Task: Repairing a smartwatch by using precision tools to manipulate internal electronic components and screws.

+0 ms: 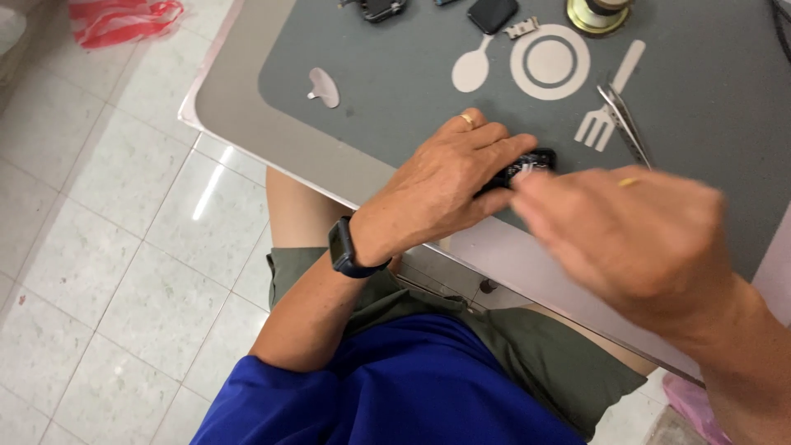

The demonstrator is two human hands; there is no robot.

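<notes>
My left hand rests on the grey mat near the table's front edge, fingers curled over a small black watch-like device and pinning it down. A gold ring sits on one finger and a dark smartwatch wraps the wrist. My right hand is blurred, just right of the device, fingertips touching or almost touching it. A thin yellowish stick shows above its knuckles; whether the hand holds it is unclear.
Metal tweezers lie on the mat's printed fork. A grey pick lies at left. Black watch parts, a link piece and a brass-coloured round holder sit at the far edge. A red bag lies on the tiled floor.
</notes>
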